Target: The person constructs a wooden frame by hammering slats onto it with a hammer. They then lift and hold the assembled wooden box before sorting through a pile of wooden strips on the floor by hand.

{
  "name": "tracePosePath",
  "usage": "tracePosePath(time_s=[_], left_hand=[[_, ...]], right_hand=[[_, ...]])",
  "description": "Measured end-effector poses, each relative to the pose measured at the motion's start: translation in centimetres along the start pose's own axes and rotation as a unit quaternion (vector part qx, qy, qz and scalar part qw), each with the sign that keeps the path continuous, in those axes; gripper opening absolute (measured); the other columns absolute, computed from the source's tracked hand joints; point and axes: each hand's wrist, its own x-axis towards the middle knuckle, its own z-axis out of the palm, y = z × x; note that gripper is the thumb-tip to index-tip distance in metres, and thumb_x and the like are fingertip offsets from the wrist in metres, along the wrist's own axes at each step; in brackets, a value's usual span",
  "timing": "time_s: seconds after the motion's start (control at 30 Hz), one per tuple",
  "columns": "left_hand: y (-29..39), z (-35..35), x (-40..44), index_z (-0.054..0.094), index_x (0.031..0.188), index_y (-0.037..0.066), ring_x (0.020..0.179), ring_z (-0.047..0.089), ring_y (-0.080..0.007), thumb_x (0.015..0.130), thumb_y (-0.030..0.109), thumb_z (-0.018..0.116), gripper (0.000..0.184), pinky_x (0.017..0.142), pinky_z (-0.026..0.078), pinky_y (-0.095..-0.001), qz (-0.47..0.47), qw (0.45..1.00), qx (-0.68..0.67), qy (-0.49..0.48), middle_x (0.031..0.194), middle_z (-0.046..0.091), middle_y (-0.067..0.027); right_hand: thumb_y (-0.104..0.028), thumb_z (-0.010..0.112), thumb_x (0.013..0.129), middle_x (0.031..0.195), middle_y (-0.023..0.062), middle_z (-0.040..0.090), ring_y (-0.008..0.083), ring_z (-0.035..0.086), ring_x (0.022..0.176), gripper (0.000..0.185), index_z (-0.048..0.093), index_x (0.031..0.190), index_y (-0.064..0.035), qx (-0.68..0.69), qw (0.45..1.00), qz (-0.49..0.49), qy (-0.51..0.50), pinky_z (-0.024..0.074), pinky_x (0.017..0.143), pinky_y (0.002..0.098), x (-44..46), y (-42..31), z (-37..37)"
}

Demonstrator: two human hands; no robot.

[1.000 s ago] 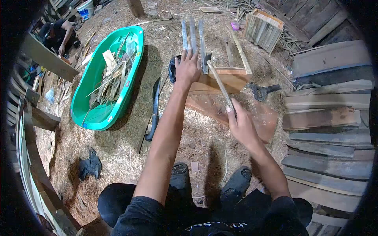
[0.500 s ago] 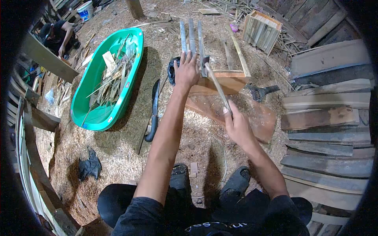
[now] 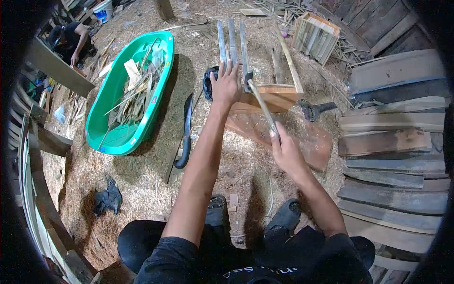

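My left hand [image 3: 226, 87] lies flat with fingers spread over the near ends of the wooden slats [image 3: 232, 40], by the left side of a wooden crate frame [image 3: 265, 100]. My right hand [image 3: 287, 150] is closed round the lower handle of a hammer [image 3: 263, 105]. The dark hammer head is at the near end of the rightmost slat, over the frame's upper edge; whether it touches is unclear. Beneath the frame is a reddish-brown board [image 3: 307, 144]. A black plastic bag [image 3: 208, 85] sits just left of my left hand.
A green tub [image 3: 158, 106] of wood scraps stands left, with a machete [image 3: 186, 132] beside it. Stacked planks [image 3: 392, 120] line the right side. A slatted crate [image 3: 316, 39] stands at the back right. Another person [image 3: 71, 40] crouches at the far left.
The hammer head has come down slightly toward the slat's near end. My left hand stays on the slats. The whole view has shifted a little.
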Motion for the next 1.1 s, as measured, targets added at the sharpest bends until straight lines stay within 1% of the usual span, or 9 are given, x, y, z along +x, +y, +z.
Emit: tracePosePath(time_s=[0.07,0.33,0.47,0.6,0.73,0.87,1.0,1.03,1.1], left_hand=[[-0.1,0.1,0.4,0.042,0.147,0.018,0.147,0.025,-0.032,0.096,0.026,0.042,0.051,0.115,0.019,-0.0634,-0.003,1.0,0.0,0.0,0.156,0.034,-0.0103],[0.1,-0.4,0.2,0.04,0.148,0.017,0.148,0.023,-0.0305,0.095,0.026,0.043,0.054,0.116,0.019,-0.0623,-0.005,1.0,0.009,-0.016,0.157,0.033,-0.0102],[0.1,0.3,-0.7,0.04,0.148,0.017,0.148,0.023,-0.0305,0.094,0.026,0.045,0.055,0.116,0.018,-0.0623,-0.008,1.0,0.006,-0.025,0.156,0.034,-0.0104],[0.1,-0.2,0.3,0.041,0.147,0.017,0.147,0.024,-0.0313,0.095,0.026,0.044,0.053,0.115,0.018,-0.0631,-0.002,1.0,0.008,-0.01,0.156,0.034,-0.0104],[-0.2,0.6,-0.5,0.041,0.147,0.017,0.147,0.025,-0.0319,0.098,0.029,0.043,0.051,0.114,0.018,-0.064,-0.001,1.0,0.014,-0.005,0.156,0.034,-0.0105],[-0.1,0.2,0.1,0.042,0.147,0.017,0.147,0.025,-0.0323,0.098,0.031,0.044,0.05,0.114,0.018,-0.0642,0.003,1.0,0.019,0.004,0.156,0.035,-0.0108],[-0.3,0.8,-0.6,0.043,0.146,0.016,0.146,0.026,-0.0334,0.098,0.03,0.044,0.05,0.114,0.017,-0.0649,0.012,1.0,0.024,0.014,0.155,0.037,-0.0117],[-0.3,0.6,-0.2,0.043,0.146,0.016,0.146,0.026,-0.0337,0.097,0.029,0.044,0.05,0.114,0.017,-0.0651,0.02,0.999,0.023,0.023,0.154,0.037,-0.0121],[0.0,0.1,-0.2,0.043,0.146,0.016,0.146,0.027,-0.0342,0.096,0.028,0.045,0.051,0.114,0.018,-0.0649,0.009,1.0,0.013,0.015,0.154,0.037,-0.0123]], right_hand=[[-0.013,0.048,0.098,0.09,0.0295,0.065,0.0419,0.068,0.079,0.045,0.041,0.139,0.0068,0.007,0.991,-0.104,0.079,0.0518,0.066,0.0477,0.0,1.8,1.0],[-0.015,0.047,0.099,0.082,0.0266,0.064,0.0382,0.067,0.068,0.045,0.042,0.138,0.0073,-0.019,1.0,0.012,0.0,0.0491,0.058,0.0444,0.2,-0.2,-0.9],[-0.015,0.046,0.101,0.076,0.0226,0.064,0.0321,0.066,0.063,0.041,0.045,0.136,0.0063,0.033,0.993,-0.086,0.075,0.047,0.053,0.0429,-0.5,-0.4,-0.1],[-0.013,0.049,0.1,0.085,0.0266,0.064,0.034,0.066,0.069,0.043,0.043,0.137,0.0075,-0.008,0.992,0.097,-0.08,0.0504,0.058,0.0428,-0.7,-2.7,-2.3],[-0.014,0.045,0.101,0.081,0.0248,0.065,0.0309,0.067,0.069,0.042,0.045,0.137,0.0065,0.015,0.993,-0.076,0.093,0.0509,0.058,0.0407,-0.9,-1.0,-0.6],[-0.012,0.049,0.098,0.081,0.0252,0.064,0.0326,0.066,0.068,0.041,0.046,0.133,0.0106,-0.022,0.998,0.044,-0.026,0.0505,0.059,0.0412,-0.5,0.0,-1.1],[-0.011,0.049,0.098,0.081,0.0238,0.066,0.034,0.067,0.066,0.042,0.045,0.135,0.009,0.003,0.991,-0.088,0.103,0.0508,0.059,0.0424,-0.8,-1.0,-0.8],[-0.012,0.047,0.099,0.089,0.0265,0.067,0.039,0.068,0.074,0.044,0.042,0.138,0.0069,0.031,0.999,0.027,0.027,0.0519,0.065,0.045,-0.9,-1.6,-1.0],[-0.012,0.046,0.099,0.092,0.0273,0.067,0.04,0.068,0.078,0.045,0.041,0.139,0.0054,-0.007,1.0,0.011,0.003,0.0529,0.068,0.0453,-0.8,-0.3,-0.4]])
